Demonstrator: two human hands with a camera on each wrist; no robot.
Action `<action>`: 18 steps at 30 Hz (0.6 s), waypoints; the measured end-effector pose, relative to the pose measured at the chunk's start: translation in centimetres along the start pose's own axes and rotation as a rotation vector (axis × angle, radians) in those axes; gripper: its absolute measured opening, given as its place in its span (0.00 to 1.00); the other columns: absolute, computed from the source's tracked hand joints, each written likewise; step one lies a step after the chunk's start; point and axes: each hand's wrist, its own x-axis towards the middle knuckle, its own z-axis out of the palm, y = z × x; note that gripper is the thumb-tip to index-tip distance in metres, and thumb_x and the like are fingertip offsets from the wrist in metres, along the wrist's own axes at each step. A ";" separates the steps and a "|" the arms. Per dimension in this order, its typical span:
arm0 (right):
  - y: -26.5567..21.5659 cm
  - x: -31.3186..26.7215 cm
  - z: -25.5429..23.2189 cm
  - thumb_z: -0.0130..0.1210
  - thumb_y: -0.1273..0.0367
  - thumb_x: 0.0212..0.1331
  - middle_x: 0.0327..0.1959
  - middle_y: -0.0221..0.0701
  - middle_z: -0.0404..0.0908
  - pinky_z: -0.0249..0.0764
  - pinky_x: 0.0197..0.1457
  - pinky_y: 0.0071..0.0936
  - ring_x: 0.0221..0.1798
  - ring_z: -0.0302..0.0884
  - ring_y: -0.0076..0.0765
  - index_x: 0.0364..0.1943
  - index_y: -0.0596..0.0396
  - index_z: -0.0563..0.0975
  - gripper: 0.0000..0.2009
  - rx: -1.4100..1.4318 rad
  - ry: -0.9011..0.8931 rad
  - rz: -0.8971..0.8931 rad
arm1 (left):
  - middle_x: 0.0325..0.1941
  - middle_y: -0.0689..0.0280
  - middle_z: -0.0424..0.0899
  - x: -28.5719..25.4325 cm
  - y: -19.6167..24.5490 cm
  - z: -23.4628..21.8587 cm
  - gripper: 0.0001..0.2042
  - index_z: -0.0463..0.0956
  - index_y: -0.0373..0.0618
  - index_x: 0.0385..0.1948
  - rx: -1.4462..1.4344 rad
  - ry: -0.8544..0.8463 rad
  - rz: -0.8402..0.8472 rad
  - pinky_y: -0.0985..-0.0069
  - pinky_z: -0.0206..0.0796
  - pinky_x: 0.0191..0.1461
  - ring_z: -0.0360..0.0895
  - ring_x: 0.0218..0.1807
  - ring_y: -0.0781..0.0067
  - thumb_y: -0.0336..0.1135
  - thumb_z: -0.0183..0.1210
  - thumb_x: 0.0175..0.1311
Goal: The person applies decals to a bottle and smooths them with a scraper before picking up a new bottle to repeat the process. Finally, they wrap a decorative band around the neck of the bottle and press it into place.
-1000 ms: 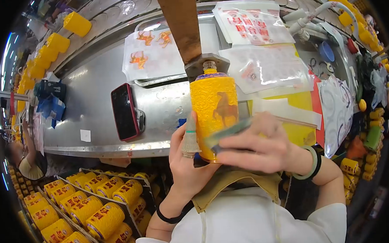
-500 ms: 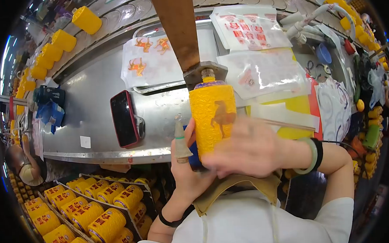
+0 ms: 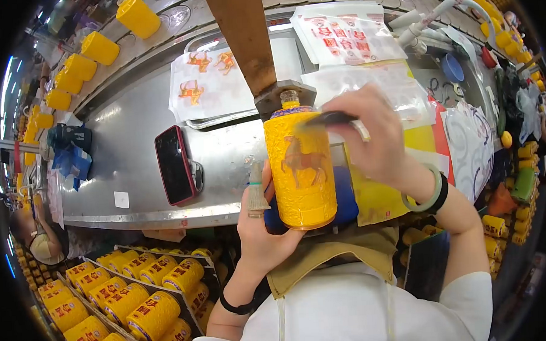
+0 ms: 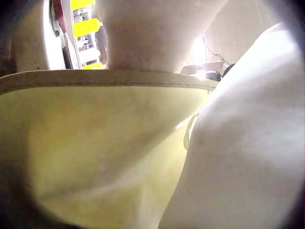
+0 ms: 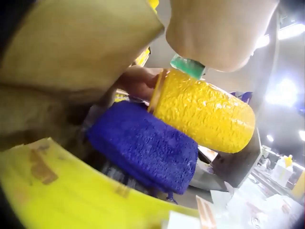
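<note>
The left hand [image 3: 265,241] grips the embossed yellow bottle's [image 3: 302,200] base; the right [image 3: 375,129] pinches a dark flat tool [image 3: 336,116]. Uneven pressure could wrinkle the brown horse picture [image 3: 303,160] between them.

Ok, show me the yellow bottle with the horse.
The bottle in the left hand; the crated bottles show red lettering, the conveyor bottles look plain.

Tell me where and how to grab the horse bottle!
I'd cup the bottle low on its round body, from the left, where the left hand is. Its neck is by the metal block, and the horse sits higher up.
</note>
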 end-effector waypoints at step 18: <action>-6.8 -5.1 -3.8 0.67 0.73 0.60 0.41 0.31 0.85 0.78 0.47 0.35 0.40 0.82 0.39 0.48 0.52 0.82 0.12 0.527 -0.305 0.315 | 0.72 0.52 0.68 -0.9 -0.6 2.0 0.59 0.44 0.37 0.80 -0.239 -0.025 -0.169 0.64 0.70 0.71 0.74 0.70 0.59 0.26 0.81 0.48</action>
